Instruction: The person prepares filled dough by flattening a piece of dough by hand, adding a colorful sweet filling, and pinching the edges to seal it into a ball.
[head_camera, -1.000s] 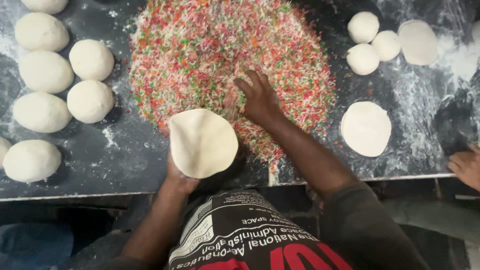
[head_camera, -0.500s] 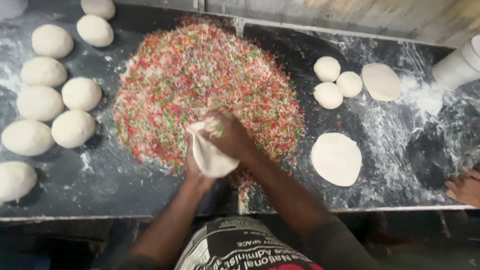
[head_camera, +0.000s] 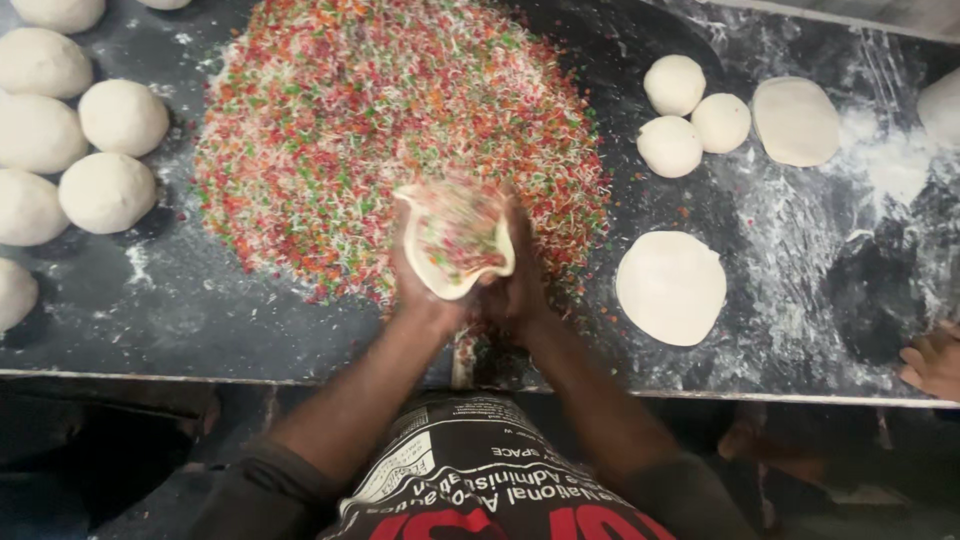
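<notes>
Cupping a filled dough round (head_camera: 455, 245), both hands, left (head_camera: 415, 290) and right (head_camera: 515, 290), grip it.

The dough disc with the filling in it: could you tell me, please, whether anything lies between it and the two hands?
Nothing visible does. The left hand and right hand cup the dough disc directly from below, with coloured filling heaped inside it and on the table behind.

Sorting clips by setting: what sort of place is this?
Probably a bakery or sweet-making worktop: a floured dark table, rows of dough balls, a heap of coloured filling.
</notes>
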